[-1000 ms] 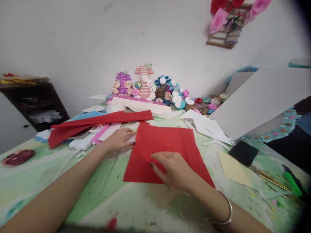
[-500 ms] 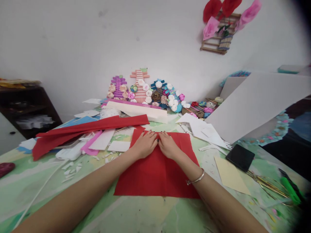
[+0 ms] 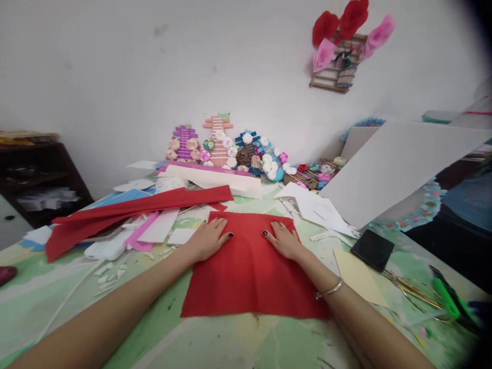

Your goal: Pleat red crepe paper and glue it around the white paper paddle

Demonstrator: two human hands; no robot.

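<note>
1. Left hand [image 3: 209,239] and right hand [image 3: 283,239]: flattened, palm-down on red sheet [image 3: 249,282], which lies on table [image 3: 226,346].
2. Beyond, leftward: long red strip [image 3: 154,202].
3. Rightward: yellow paper [image 3: 358,274], black square object [image 3: 372,250], gold scissors [image 3: 418,293].

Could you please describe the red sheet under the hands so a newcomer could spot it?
On the green-patterned table, look to the middle, where the left hand and right hand rest. The red sheet lies beneath them. It is spread out broad and nearly flat, unlike the long red piece behind it to the left.
</note>
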